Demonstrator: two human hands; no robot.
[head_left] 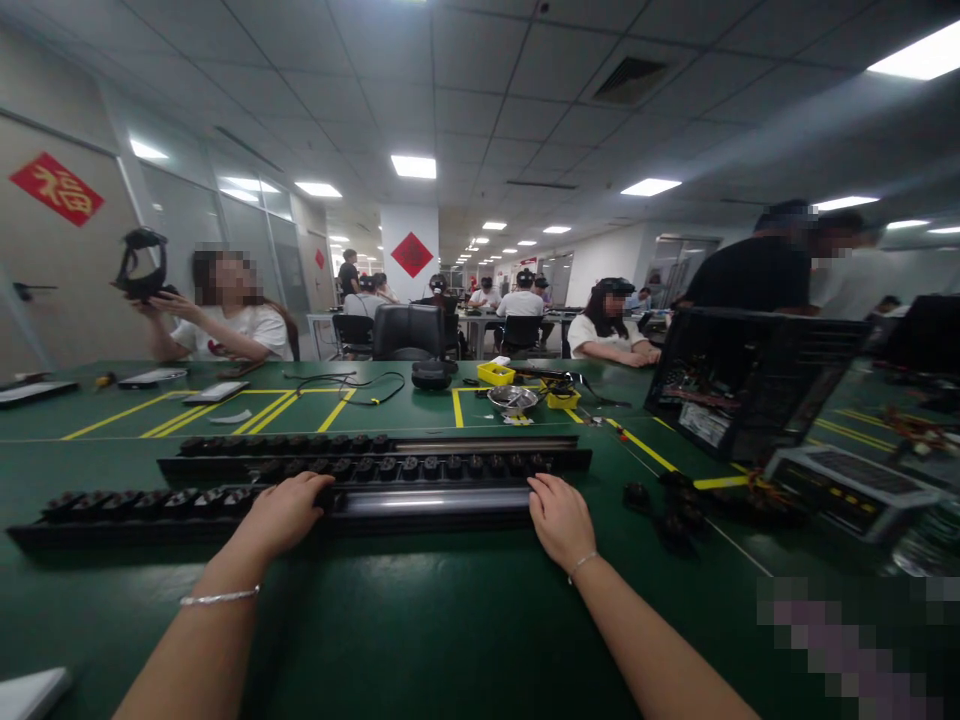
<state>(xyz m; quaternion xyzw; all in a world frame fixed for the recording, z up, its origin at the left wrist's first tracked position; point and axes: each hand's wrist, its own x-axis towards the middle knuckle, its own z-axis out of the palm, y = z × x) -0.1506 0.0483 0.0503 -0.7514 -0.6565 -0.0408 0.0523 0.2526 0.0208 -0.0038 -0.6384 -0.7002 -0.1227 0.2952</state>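
Observation:
A long black strip (431, 523) lies across the green table in front of me, with a row of round black socket-like pieces (150, 503) on its left part and a shiny metal face along its right part. My left hand (289, 512) curls over the strip near its middle, fingertips at its far side. At the right end, my right hand (561, 518) grips the strip, its thumb hidden. Just behind lies a second black strip (487, 455), also bearing a row of round pieces.
To the right stand an opened computer case (757, 380) and a power supply unit (855, 490) with bundled cables. A metal bowl (513, 400), a yellow tray (496, 373) and black cables (349, 383) lie farther back. Across the table a person (247, 325) holds up a headset (141, 263).

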